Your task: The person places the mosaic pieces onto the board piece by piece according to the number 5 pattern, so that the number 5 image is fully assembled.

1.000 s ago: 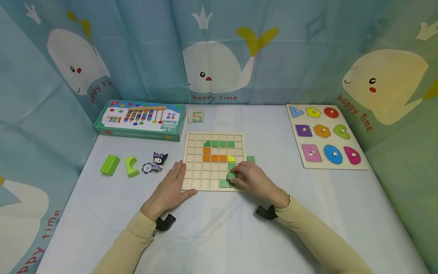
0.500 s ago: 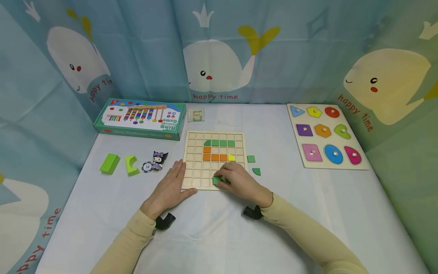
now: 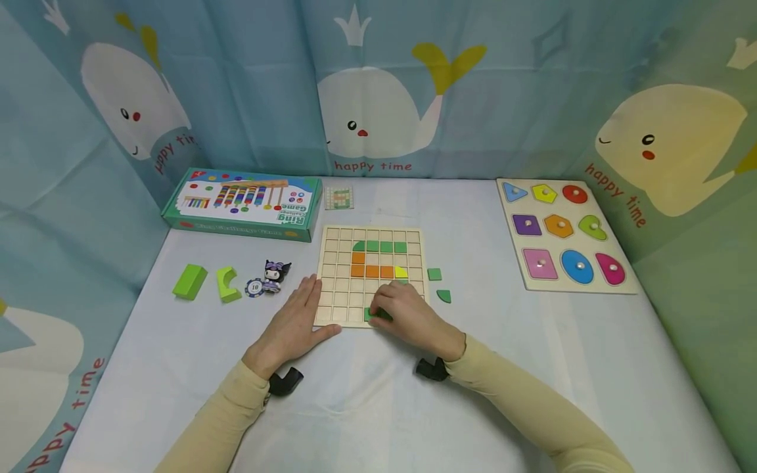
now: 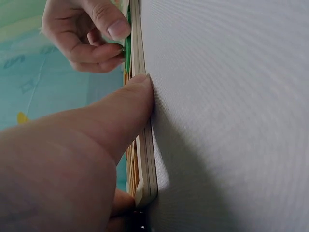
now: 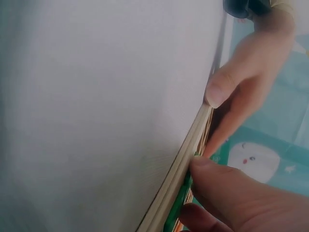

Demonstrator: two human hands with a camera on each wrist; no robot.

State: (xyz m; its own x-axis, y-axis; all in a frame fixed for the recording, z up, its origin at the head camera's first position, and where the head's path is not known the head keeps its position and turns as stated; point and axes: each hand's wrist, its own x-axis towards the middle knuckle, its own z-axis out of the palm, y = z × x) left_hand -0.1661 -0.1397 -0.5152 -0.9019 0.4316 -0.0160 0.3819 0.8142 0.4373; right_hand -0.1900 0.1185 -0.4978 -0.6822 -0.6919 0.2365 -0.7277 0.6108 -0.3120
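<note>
A wooden grid board (image 3: 340,289) lies mid-table, holding green, orange and yellow tiles. My left hand (image 3: 292,322) rests at its front left corner, fingers straight along the left side and thumb (image 4: 133,94) against the front edge. Over the front rows, my right hand (image 3: 408,315) has bent fingers, with thumb and fingertips at a green square tile (image 3: 367,315) in the front row. In the right wrist view the thumb (image 5: 207,169) touches green tile (image 5: 177,205) along the board's edge. This hand hides the tiles under it. A row of green tiles (image 3: 386,247) sits farther back, above orange tiles (image 3: 372,271).
Right of the board lie a green square tile (image 3: 434,274) and a green quarter-round tile (image 3: 443,296). Behind it are a small pattern card (image 3: 339,198) and a game box (image 3: 242,207). Green blocks (image 3: 190,282) and a figurine (image 3: 275,276) stand left, a knobbed shape puzzle (image 3: 562,236) right.
My right hand has moved left along the board's front with a green square tile, now lower at the front row. The loose quarter-round tile came into sight. My left hand stayed put.
</note>
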